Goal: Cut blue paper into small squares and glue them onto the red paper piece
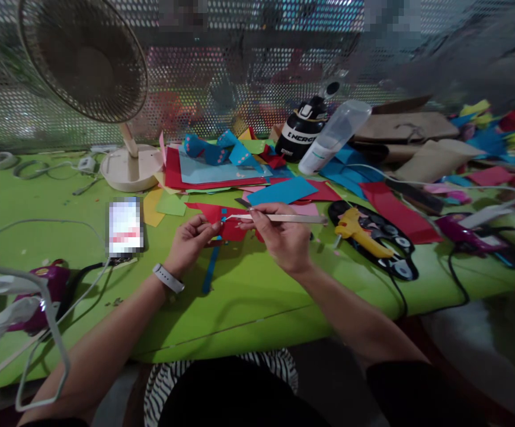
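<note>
Close handwork on a green table (248, 308)

The fan (92, 65) is the biggest thing standing on the table. Just right of its base lies a paper stack (172, 172), topped by blue shapes (204, 151) with pale dots. Farther right of the fan stands a black bottle (299, 139); well to its right and nearer the person lies a yellow glue gun (357, 231).

Nearer than the fan and to its right, the two hands meet over red paper (234, 232). The right hand (286, 240) is closed round slim tweezers (293, 219), tips pointing left. The left hand (192, 237) has its fingers pinched on a narrow blue strip (211, 270), which crosses the red paper's left part and runs toward the person.

The dotted shapes look like finished or nearly finished pieces; the strip seems midway, with some detail at its upper part and its lower end plain. How many more such pieces are left cannot be judged.

Fingers cover part of the strip, and both hands hide edges of the red paper. Whether the tweezer tips hold anything is too small to tell. The phone (126, 225) in front of the fan has its screen blurred out.
</note>
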A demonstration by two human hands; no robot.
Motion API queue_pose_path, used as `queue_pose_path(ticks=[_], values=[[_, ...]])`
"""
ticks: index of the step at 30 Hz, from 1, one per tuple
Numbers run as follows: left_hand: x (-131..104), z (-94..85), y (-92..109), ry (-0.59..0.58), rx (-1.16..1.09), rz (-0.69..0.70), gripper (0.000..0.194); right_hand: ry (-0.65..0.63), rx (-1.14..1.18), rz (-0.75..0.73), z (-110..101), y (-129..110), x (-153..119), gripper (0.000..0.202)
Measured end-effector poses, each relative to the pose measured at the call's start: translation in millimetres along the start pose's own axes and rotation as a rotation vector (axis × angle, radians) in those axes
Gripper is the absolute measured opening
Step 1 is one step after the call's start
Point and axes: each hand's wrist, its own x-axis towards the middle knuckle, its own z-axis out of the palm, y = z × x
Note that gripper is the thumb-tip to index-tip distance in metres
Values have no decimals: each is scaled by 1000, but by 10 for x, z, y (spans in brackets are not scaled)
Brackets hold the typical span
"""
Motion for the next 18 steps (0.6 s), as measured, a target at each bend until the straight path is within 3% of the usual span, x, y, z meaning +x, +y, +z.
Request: queue_pose_path(ticks=[18], values=[[0,-4,9,-8,-3,9,36,21,6,-43,6,11,-12,17]])
